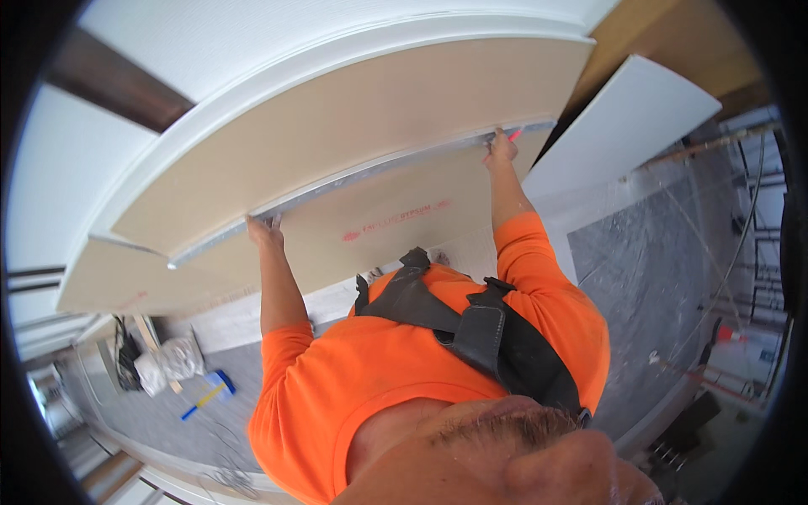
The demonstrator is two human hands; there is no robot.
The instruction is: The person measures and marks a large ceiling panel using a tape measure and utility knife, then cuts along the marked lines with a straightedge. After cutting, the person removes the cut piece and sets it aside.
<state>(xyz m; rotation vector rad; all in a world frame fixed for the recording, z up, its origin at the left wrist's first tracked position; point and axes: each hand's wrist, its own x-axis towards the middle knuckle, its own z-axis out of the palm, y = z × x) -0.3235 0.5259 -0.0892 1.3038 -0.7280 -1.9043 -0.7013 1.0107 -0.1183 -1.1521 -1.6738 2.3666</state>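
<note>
A long metal straightedge [362, 178] lies across the brown paper face of a drywall board [379, 101], running from lower left to upper right. My left hand [266, 231] grips it near its left end, fingers over the metal. Toward its other end, my right hand [502, 148] is closed at the straightedge. A small pinkish-red item [515, 135] sticks out at the right fingertips; its kind is too small to tell. Red print [396, 223] marks the board below the straightedge. Both arms are stretched out in front of me.
A white panel [627, 122] leans at the right of the board. On the grey floor [631, 252] at lower left lie a blue-and-yellow tool [215, 391] and clear plastic bags [171, 364]. A cable [749, 227] and metal framing stand at far right.
</note>
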